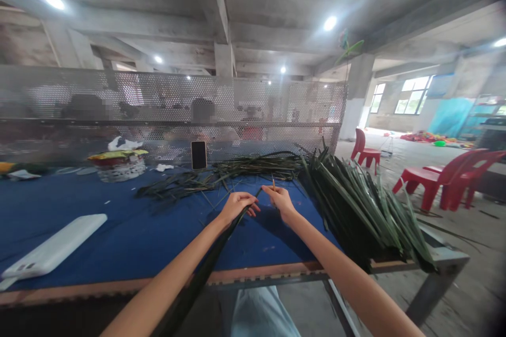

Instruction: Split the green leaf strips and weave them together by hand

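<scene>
A long, dark green leaf runs from below the table edge, under my left forearm, up to my hands. My left hand is closed on it close to its narrow end, thumb and fingers pinching. At the tip of the leaf, the fingertips of my right hand are pressed together. A thin, brown, pencil-like tool sticks up from that same hand; its lower part is hidden by the fingers. To the right lies a thick stack of long green leaves. Narrow leaf strips are strewn behind my hands.
The blue tabletop ends at a metal frame on the right. A white slab-like device lies left, with a phone and a basket further back. A perforated metal screen stands behind; red chairs are right.
</scene>
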`<state>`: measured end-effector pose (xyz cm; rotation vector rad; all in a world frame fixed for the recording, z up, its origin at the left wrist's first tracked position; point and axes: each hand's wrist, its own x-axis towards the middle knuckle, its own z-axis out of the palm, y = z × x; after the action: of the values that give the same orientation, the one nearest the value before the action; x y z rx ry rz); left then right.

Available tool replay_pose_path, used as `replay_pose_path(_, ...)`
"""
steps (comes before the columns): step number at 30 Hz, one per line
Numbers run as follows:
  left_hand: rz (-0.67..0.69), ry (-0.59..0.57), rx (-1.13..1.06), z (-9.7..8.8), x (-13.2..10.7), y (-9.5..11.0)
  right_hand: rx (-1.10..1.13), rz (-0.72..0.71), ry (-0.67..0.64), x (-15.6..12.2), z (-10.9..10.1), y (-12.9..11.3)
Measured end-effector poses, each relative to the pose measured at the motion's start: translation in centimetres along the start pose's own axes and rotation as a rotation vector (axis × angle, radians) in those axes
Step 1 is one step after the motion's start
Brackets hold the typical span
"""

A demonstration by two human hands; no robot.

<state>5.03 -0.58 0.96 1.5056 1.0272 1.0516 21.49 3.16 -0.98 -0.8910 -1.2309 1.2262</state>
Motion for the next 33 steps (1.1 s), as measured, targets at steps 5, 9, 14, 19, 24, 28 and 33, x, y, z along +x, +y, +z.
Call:
replay_pose_path(5,-0.008,0.007,-0.033,0.1,0.1,0.1,0.024,0.022,-0.069,-0.2,-0.1,-0.4)
replay_pose_path(9,-0.007,0.050,-0.022,0.3,0.1,0.2,-0.037,0.041,-0.110,-0.7,0.1,-0.6)
replay_pose_path(14,0.045,0.064,-0.022,0.1,0.1,0.1,-0.073,0.031,-0.159,-0.9,0.4,-0.6)
replay_pose_path(19,0.086,0.109,-0.011,-0.2,0.2,0.0,0.017,0.026,-0.185,-0.8,0.3,-0.8)
replay_pose_path(24,0.109,0.161,-0.017,-0.4,0.3,-0.1,0.059,0.007,-0.228,-1.1,0.5,-0.9)
replay_pose_path(28,0.105,0.188,-0.022,-0.4,0.2,-0.1,-0.053,-0.020,-0.336,-1.7,1.0,-1.0)
replay_pose_path(33,0.106,0.205,-0.033,-0.4,0.3,-0.1,-0.089,-0.043,-0.346,-2.2,1.2,-1.1)
